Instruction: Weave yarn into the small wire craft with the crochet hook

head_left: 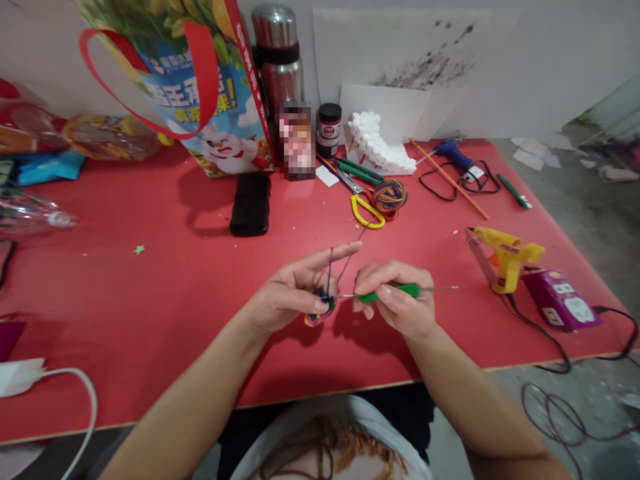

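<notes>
My left hand [295,290] pinches a small multicoloured crochet piece [320,311], with the forefinger stretched out and a strand of yarn looped over it. My right hand [395,297] grips a green-handled crochet hook [395,291] whose metal tip reaches into the piece. The strand runs back across the red table [150,300] to a multicoloured ball of yarn [389,195]. Both hands hover just above the table near its front edge.
Yellow-handled scissors [367,212] lie beside the yarn ball. A yellow glue gun [505,257] and a purple power strip [563,300] sit at the right. A printed gift bag [200,80], a steel flask [277,57], a black case [251,203] and a blue glue gun [453,155] stand further back.
</notes>
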